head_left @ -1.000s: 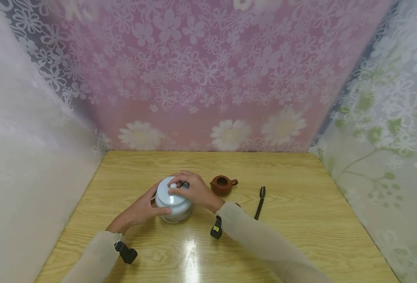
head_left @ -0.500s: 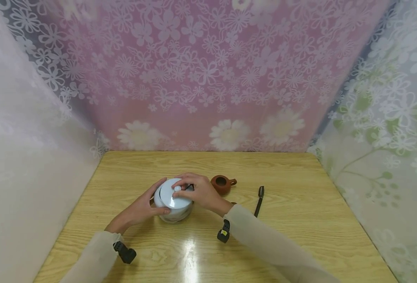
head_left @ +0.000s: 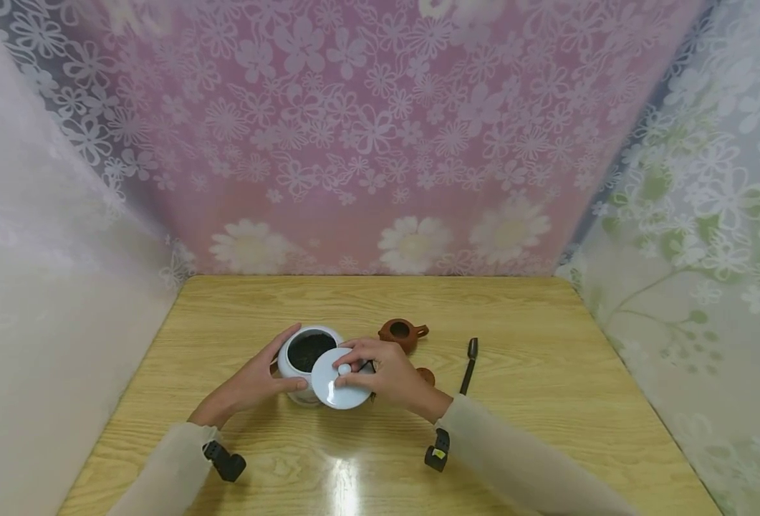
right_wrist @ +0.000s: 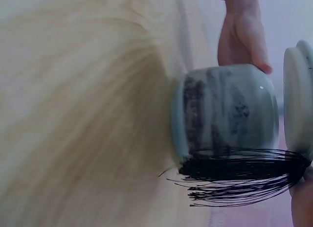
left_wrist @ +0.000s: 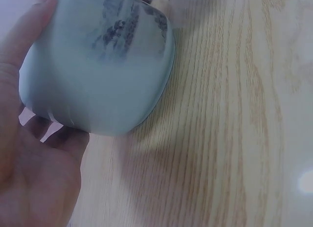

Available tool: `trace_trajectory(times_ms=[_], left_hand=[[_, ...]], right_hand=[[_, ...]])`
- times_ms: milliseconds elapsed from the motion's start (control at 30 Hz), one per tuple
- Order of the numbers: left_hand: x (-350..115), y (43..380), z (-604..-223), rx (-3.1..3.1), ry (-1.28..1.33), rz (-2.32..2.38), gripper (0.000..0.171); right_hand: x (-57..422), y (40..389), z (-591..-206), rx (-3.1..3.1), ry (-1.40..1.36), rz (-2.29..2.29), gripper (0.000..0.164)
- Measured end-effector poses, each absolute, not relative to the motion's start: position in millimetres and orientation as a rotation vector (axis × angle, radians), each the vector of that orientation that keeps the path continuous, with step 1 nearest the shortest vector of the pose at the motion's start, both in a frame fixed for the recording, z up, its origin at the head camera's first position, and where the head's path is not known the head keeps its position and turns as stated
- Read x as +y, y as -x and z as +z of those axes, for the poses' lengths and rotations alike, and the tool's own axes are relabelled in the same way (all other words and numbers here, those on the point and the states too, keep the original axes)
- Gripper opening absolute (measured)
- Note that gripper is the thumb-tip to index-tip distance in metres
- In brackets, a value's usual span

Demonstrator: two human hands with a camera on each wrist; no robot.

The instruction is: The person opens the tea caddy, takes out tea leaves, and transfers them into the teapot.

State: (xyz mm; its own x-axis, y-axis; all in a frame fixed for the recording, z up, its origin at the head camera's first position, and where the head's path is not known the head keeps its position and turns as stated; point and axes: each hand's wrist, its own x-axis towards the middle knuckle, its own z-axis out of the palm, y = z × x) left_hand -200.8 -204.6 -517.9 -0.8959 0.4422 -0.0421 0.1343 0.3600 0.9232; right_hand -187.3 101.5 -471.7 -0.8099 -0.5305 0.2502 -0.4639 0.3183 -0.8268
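Observation:
A white porcelain jar (head_left: 295, 383) with a grey-blue painted scene (right_wrist: 239, 107) stands on the table, its mouth uncovered and dark loose contents (head_left: 311, 351) inside. My left hand (head_left: 253, 380) is curled round the jar's left side, thumb at the front and fingers behind. With thumb and fingers my right hand (head_left: 389, 373) pinches the knob of the round white lid (head_left: 334, 390), which is held over the jar's right front edge. In the right wrist view a bundle of black strands (right_wrist: 234, 170) hangs below the lid, beside my right fingers.
A small reddish-brown teapot (head_left: 400, 333), lidless, stands behind my right hand. A small reddish-brown piece (head_left: 426, 376) lies close to my right wrist. Farther right is a slim dark stick-like tool (head_left: 468, 367). Floral sheets (head_left: 380, 143) surround the wooden table (head_left: 547, 401).
The lid has come off the jar and moved right and towards me in my right hand, uncovering the dark contents. My left hand has stayed on the jar.

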Motion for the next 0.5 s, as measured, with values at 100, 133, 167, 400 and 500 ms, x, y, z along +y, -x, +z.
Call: trace_trajectory(times_ms=[100, 133, 167, 400, 500], left_hand=[[-204.7, 200.7, -517.2, 2.363, -0.519, 1.54, 0.109], [-204.8, 200.6, -516.9, 2.37, -0.524, 1.533, 0.109], [-204.8, 200.6, -516.7, 2.376, -0.521, 1.531, 0.109], [-205.9, 201.0, -517.6, 2.351, -0.523, 1.553, 0.108], [-206.2, 201.7, -518.8, 2.34, -0.532, 1.562, 0.107]], right_hand=[[106.3, 179.9, -477.8, 2.496, 0.946, -1.527, 0.021], [107.6, 177.6, -479.9, 2.498, 0.948, -1.521, 0.02], [108.8, 175.4, -481.9, 2.497, 0.952, -1.518, 0.02], [116.4, 163.2, -497.9, 2.495, 1.026, -1.483, 0.02], [119.2, 159.3, -505.2, 2.47, 1.028, -1.482, 0.021]])
